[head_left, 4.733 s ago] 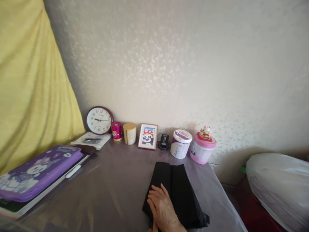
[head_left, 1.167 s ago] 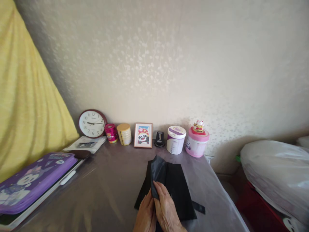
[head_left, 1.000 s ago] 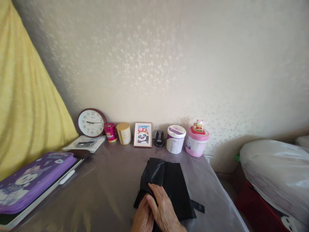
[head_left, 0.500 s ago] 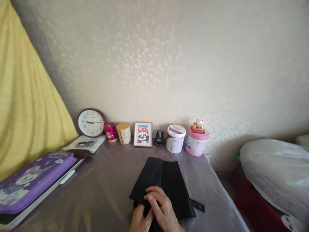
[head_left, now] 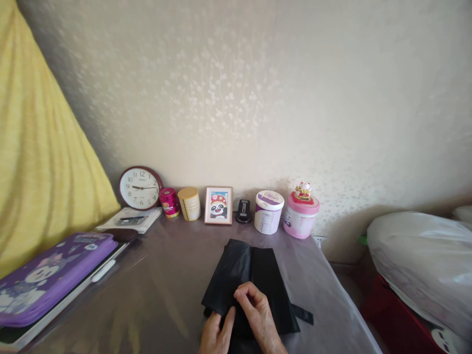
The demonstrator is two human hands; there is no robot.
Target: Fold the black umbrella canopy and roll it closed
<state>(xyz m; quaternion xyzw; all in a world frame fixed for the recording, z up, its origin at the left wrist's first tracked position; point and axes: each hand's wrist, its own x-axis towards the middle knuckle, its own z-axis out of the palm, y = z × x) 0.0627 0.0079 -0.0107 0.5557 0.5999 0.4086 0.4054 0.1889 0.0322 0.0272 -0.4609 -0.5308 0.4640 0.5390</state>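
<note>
A black plastic bag (head_left: 254, 275) lies folded lengthwise on the table (head_left: 165, 285), near the front edge. My right hand (head_left: 258, 317) rests on its near end, fingers curled and pinching a fold of the black film. Just left of it, my left hand (head_left: 216, 334) presses on the bag's near left corner with its fingers together; only part of that hand shows at the bottom of the view. A narrow black strip sticks out from the bag's right side.
Along the wall stand a clock (head_left: 140, 188), a pink tin (head_left: 168, 202), a yellow tin (head_left: 189, 203), a panda picture (head_left: 219, 205), a small black device (head_left: 243, 211), a white tub (head_left: 269, 211) and a pink tub (head_left: 300, 219). A purple case (head_left: 44, 278) lies left. A white bag (head_left: 424, 270) sits right.
The bag's left flap, lifted about a second ago, has been laid flat. My right hand has slid a little right along the near end and now pinches a fold.
</note>
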